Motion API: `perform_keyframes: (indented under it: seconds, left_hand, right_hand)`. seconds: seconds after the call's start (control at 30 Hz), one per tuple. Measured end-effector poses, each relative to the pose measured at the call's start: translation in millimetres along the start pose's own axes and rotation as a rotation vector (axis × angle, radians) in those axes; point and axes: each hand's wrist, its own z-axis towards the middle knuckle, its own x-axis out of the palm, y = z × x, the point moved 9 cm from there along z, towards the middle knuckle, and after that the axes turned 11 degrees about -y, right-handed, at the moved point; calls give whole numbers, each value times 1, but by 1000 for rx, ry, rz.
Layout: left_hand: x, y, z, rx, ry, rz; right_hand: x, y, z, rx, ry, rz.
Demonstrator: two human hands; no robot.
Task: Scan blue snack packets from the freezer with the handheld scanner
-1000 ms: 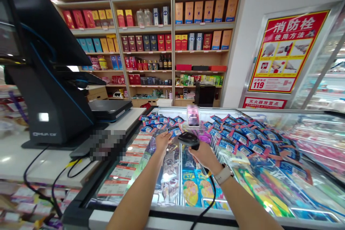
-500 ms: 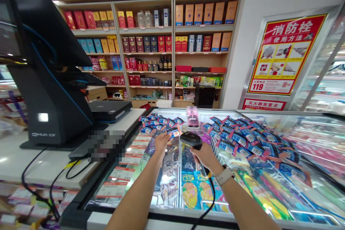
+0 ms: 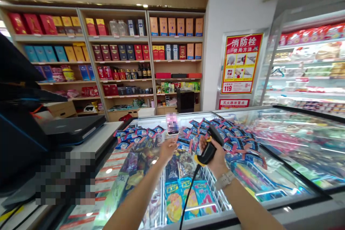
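My right hand (image 3: 217, 158), with a watch at the wrist, is closed round a black and yellow barcode scanner (image 3: 208, 152). The scanner's head tilts up, and its cable hangs down toward me. Over the glass freezer top, the fingers of my left hand (image 3: 167, 150) are closed at the left end of a small blue and pink packet (image 3: 184, 146). A large pile of similar packets (image 3: 234, 133) spreads to the right, and a smaller group (image 3: 137, 134) lies to the left. Just beyond my left hand stands a phone (image 3: 172, 125) with a blurred screen.
Under the glass, bagged frozen goods (image 3: 174, 201) sit in wire baskets. At left are a dark checkout machine (image 3: 16, 115) and a flat black device (image 3: 72, 129) on a counter. Shelves of boxed goods (image 3: 121, 53) line the back wall, beside a red and yellow poster (image 3: 242, 64).
The view has turned right. My left hand has moved right, from beside the left group toward the right pile. The scanner has swung from pointing left to tilting upward.
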Motion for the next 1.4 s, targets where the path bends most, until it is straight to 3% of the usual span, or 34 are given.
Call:
perform_keyframes:
  seconds: [0.07,0.13,0.23,0.3,0.4,0.5,0.77,0.9,1.0,1.1,1.2,1.3,1.4]
  left_hand:
    - [53,-3,-10,104,154,110]
    - [96,-10,-25,296,242,246]
    - [145,-12,-49,603,388,512]
    - [165,-2,-56,708,503,720]
    - [176,6,-47,793,571,951]
    - [180,0,-33,880,603,1034]
    - [172,-12,-21,871,640,944]
    - [124,-35,3,838,501,852]
    - [52,-52,37,805,286,929]
    - [-43,-62,67,677,-8,1116]
    - [-131,-61,79,513,-213,1326]
    - [-194,-57,86,374,-327,1447]
    - [-233,-47,101,243,-361,1454]
  right_hand:
    - [-25,23,8,-15,-54,14]
    - [-49,37,13,-16,-92,-36]
    - [-78,44,19,-1,-123,-140]
    - [-89,44,24,5,-136,-199]
    - [-92,41,31,-11,-148,-224]
    - [-87,38,36,-23,-164,-194]
    - [-79,38,38,-20,-154,-142]
    - [-31,34,28,-101,-61,-148]
    - [18,4,18,-78,55,-156]
    - [52,-55,8,57,141,-194]
    - [67,-127,1,248,164,-234]
    - [76,-185,2,334,158,-230]
    - [86,-215,14,254,153,-278]
